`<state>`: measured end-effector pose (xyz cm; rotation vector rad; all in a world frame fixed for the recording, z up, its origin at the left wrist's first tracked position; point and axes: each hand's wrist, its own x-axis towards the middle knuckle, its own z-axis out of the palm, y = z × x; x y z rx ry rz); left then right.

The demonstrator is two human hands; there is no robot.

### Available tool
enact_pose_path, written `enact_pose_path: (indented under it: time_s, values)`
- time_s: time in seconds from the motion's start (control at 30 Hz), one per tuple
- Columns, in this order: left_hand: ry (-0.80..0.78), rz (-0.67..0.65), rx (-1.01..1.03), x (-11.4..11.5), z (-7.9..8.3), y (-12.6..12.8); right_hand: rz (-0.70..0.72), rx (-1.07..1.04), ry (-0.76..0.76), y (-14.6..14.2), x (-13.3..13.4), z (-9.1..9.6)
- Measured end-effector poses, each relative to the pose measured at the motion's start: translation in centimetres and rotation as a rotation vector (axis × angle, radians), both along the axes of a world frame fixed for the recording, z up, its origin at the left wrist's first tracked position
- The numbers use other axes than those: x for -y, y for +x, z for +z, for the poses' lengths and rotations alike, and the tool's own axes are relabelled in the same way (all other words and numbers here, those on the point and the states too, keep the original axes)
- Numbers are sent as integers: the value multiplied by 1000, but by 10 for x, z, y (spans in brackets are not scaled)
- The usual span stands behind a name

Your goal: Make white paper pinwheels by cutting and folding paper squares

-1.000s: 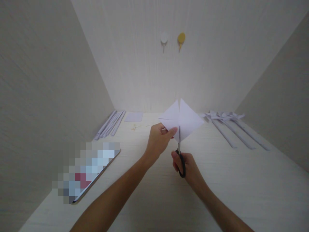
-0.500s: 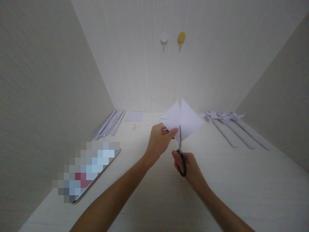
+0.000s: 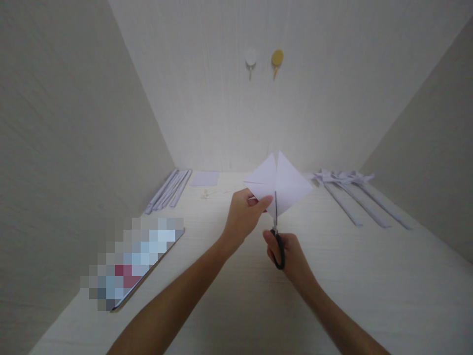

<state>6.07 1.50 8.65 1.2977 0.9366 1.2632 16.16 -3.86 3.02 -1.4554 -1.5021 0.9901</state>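
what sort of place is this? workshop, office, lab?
Probably a paper-craft desk boxed in by pale walls. The left hand holds folded white paper while the right hand works scissors into it; rolled paper sticks lie along both sides.
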Motion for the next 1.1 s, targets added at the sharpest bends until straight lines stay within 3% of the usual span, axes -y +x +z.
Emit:
enact_pose_path:
  time_s: [1.1]
  values:
    - [15, -1, -10, 1, -3, 1, 43, -25, -7, 0, -1, -2]
